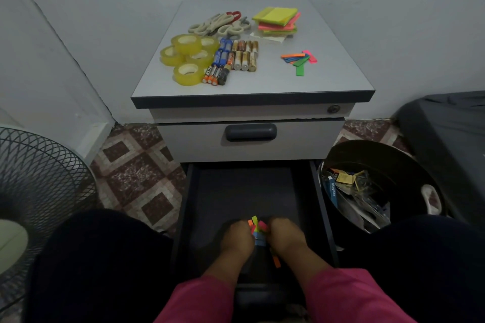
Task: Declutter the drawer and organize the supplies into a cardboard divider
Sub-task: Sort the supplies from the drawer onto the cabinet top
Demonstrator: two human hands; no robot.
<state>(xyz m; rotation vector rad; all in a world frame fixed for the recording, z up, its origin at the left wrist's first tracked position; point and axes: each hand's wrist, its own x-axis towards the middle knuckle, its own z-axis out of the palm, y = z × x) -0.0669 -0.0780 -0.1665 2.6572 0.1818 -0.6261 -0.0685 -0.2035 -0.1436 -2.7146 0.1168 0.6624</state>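
neon flags [256, 228] pinched between our left hand [237, 235] and right hand [284, 233] in the drawer [236, 191]; next, we'd lift them to the cabinet top [328, 65].

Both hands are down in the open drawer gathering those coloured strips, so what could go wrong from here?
1. The loose bundle of small coloured paper strips pinched between the left hand and right hand may scatter when lifted.
2. One stray orange strip beside the right wrist might be left behind in the dark open drawer.

Open dark drawer [319, 204], bunched colourful sticky tabs [257, 228] near its front
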